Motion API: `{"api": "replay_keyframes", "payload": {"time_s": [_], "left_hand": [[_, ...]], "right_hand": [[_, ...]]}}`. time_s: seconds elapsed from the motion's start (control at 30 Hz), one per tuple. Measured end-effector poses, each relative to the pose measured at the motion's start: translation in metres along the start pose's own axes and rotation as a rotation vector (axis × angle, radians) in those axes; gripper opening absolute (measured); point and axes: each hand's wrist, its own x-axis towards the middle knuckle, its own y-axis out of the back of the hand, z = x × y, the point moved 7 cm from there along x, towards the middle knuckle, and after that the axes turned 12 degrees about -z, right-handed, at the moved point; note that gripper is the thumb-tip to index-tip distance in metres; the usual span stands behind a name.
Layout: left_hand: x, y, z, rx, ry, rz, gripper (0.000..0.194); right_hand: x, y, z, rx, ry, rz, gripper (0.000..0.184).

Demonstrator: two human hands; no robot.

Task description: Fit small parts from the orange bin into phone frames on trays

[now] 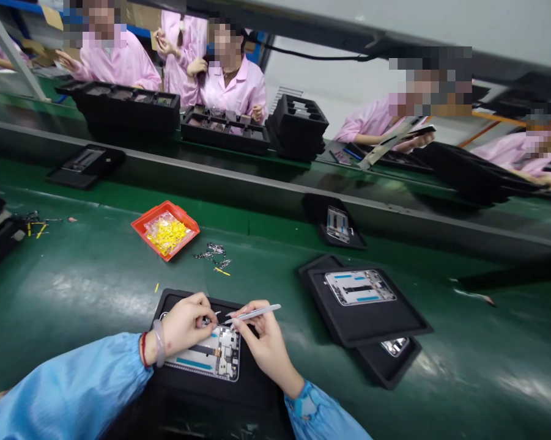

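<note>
An opened phone body (pixel 197 354) with bare circuit parts and blue strips lies in a black tray (pixel 257 391) right before me. My right hand (pixel 261 342) grips a pair of tweezers (pixel 259 311), their tips pointing left at the phone's upper edge. Over the upper left of the phone, my left hand (pixel 186 324) has its thumb and fingers pinched together near the tweezer tips. Whatever may be between those fingers is too small to make out.
A red bin (pixel 190 238) of yellow pieces stands beyond my hands, with small dark parts (pixel 213 252) beside it. To the right, stacked trays (pixel 367 324) bear another phone body (pixel 360 287). Co-workers in pink (pixel 243 85) sit across the raised rail (pixel 238 177).
</note>
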Motion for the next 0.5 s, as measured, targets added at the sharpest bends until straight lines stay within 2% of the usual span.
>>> {"api": "replay_keyframes", "payload": {"time_s": [0.5], "left_hand": [[-0.004, 0.004, 0.004, -0.014, -0.074, 0.069, 0.011]], "right_hand": [[-0.006, -0.002, -0.012, -0.182, 0.157, 0.026, 0.017]]}}
